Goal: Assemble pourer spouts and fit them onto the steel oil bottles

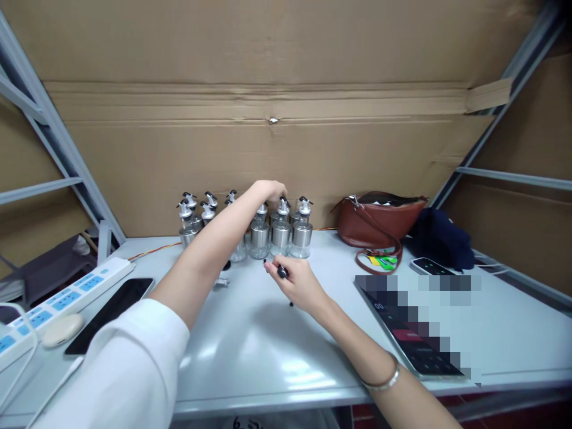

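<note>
Several glass oil bottles (301,235) with steel bands and silver pourer tops stand in rows at the back of the table. My left hand (271,189) reaches over them to the back row. Its fingers bend down behind the black-flapped pourer (283,205) of a front bottle, so what they touch is hidden. Nearer me, my right hand (298,279) is closed over the table around a small black part (282,271), whose kind I cannot make out. A small silver and black piece (221,281) lies beyond my left forearm, partly covered by it.
A brown handbag (375,220) and a dark blue cloth item (442,238) sit at the back right. A tablet (402,328) and a phone (431,266) lie on the right. On the left are a power strip (67,298), a black phone (111,313) and a round cream object (63,330).
</note>
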A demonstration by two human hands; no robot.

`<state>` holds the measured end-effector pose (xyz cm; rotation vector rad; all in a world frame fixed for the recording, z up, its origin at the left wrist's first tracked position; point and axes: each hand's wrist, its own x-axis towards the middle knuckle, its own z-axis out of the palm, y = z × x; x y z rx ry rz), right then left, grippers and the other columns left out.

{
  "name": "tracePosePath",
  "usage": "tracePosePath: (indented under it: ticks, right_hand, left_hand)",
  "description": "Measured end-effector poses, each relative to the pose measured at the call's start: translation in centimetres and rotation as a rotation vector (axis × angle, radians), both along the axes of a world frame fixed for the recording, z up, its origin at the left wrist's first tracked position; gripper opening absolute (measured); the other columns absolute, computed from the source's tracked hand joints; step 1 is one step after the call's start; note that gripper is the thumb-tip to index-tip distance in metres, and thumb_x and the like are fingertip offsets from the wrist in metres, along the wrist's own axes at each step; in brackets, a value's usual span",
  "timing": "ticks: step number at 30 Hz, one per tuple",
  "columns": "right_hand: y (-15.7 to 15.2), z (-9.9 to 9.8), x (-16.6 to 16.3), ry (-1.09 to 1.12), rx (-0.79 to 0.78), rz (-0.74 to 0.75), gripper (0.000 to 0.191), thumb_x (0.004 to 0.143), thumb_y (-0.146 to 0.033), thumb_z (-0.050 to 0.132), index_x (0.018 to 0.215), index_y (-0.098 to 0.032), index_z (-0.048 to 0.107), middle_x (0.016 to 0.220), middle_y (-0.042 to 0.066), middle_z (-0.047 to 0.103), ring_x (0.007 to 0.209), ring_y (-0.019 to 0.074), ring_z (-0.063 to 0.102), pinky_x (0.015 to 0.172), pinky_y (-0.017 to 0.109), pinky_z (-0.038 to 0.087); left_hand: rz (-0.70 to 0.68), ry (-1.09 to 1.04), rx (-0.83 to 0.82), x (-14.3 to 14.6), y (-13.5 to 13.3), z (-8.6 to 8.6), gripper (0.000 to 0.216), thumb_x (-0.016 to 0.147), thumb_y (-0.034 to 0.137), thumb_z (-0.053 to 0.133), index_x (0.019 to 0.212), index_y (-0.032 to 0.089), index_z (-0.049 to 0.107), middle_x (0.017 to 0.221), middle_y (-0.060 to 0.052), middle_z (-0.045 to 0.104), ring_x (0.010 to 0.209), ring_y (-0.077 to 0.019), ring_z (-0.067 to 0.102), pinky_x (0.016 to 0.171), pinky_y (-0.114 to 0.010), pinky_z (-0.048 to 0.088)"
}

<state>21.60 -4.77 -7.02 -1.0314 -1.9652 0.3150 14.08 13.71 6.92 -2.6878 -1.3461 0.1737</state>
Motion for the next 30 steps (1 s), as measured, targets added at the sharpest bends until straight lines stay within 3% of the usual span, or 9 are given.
tracePosePath:
  ticks: [4, 7, 11, 14, 17, 22, 26, 30]
  right_hand:
    - [-0.1, 0.1, 0.1, -0.005, 0.013, -0.012, 0.035, 0.090, -0.035, 0.046, 0.060, -0.020, 0.040, 0.052, -0.004, 0.041, 0.048, 0.0087, 0.037, 0.051, 0.021, 0.028]
    - [-0.1, 0.3, 0.1, -0.015, 0.036, -0.019, 0.034, 0.090, -0.033, 0.046, 0.060, -0.020, 0.041, 0.053, -0.003, 0.043, 0.048, 0.0092, 0.038, 0.051, 0.021, 0.029]
    - [-0.2, 0.4, 0.2, -0.018, 0.065, -0.039, 0.026, 0.088, -0.028, 0.047, 0.063, -0.021, 0.043, 0.055, -0.003, 0.045, 0.049, 0.0104, 0.039, 0.051, 0.022, 0.031]
    - [-0.3, 0.3, 0.1, 0.057, 0.079, -0.086, 0.006, 0.079, -0.018, 0.049, 0.084, -0.020, 0.049, 0.067, -0.001, 0.052, 0.055, 0.0121, 0.047, 0.055, 0.023, 0.038]
    - [0.0, 0.0, 0.1, 0.166, 0.198, -0.129, 0.041, 0.074, -0.009, 0.045, 0.114, -0.017, 0.043, 0.096, 0.008, 0.056, 0.077, 0.0161, 0.056, 0.070, 0.028, 0.047]
    - [0.7, -0.4, 0.4, 0.266, 0.310, -0.134, 0.050, 0.090, -0.015, 0.042, 0.137, -0.023, 0.028, 0.122, 0.014, 0.052, 0.108, 0.0207, 0.057, 0.092, 0.040, 0.047]
    - [0.5, -0.4, 0.8, 0.352, 0.305, -0.098, 0.049, 0.093, -0.021, 0.046, 0.139, -0.027, 0.029, 0.124, 0.012, 0.056, 0.108, 0.0205, 0.061, 0.092, 0.040, 0.050]
    - [-0.2, -0.2, 0.6, 0.391, 0.386, -0.137, 0.052, 0.092, -0.024, 0.052, 0.139, -0.024, 0.031, 0.119, 0.013, 0.060, 0.108, 0.0223, 0.062, 0.093, 0.042, 0.051]
  left_hand:
    - [0.009, 0.066, 0.007, 0.7, 0.6, -0.6, 0.050, 0.066, 0.010, 0.067, 0.115, 0.021, 0.067, 0.121, -0.010, 0.066, 0.110, -0.0253, 0.063, 0.091, -0.030, 0.049]
    - [0.007, 0.082, 0.028, 0.6, 0.7, 0.0, 0.048, 0.069, 0.014, 0.067, 0.116, 0.018, 0.067, 0.121, -0.012, 0.067, 0.108, -0.0250, 0.063, 0.091, -0.029, 0.049]
    - [0.010, 0.074, 0.093, -0.2, -0.1, 2.9, 0.048, 0.073, 0.014, 0.063, 0.121, 0.018, 0.062, 0.122, -0.009, 0.065, 0.110, -0.0230, 0.062, 0.093, -0.029, 0.047]
    - [-0.039, 0.029, 0.197, -1.4, -1.4, 5.8, 0.044, 0.078, 0.015, 0.057, 0.122, 0.020, 0.060, 0.117, -0.005, 0.067, 0.107, -0.0202, 0.061, 0.092, -0.029, 0.047]
    - [-0.112, -0.067, 0.320, -3.3, -3.7, 8.6, 0.039, 0.083, 0.021, 0.055, 0.122, 0.020, 0.057, 0.113, -0.003, 0.066, 0.104, -0.0186, 0.061, 0.090, -0.028, 0.046]
    - [-0.198, -0.205, 0.526, -6.5, -10.2, 11.7, 0.037, 0.090, 0.035, 0.047, 0.120, 0.015, 0.056, 0.116, -0.007, 0.063, 0.103, -0.0177, 0.056, 0.090, -0.027, 0.042]
    - [-0.245, -0.235, 0.639, -8.5, -15.3, 11.5, 0.054, 0.092, 0.048, 0.026, 0.111, 0.007, 0.057, 0.098, 0.000, 0.058, 0.105, -0.0181, 0.056, 0.089, -0.031, 0.035]
    - [-0.274, -0.253, 0.512, -10.0, -18.5, 8.7, 0.057, 0.088, 0.056, 0.025, 0.099, 0.013, 0.061, 0.087, 0.003, 0.054, 0.095, -0.0166, 0.060, 0.087, -0.032, 0.037]
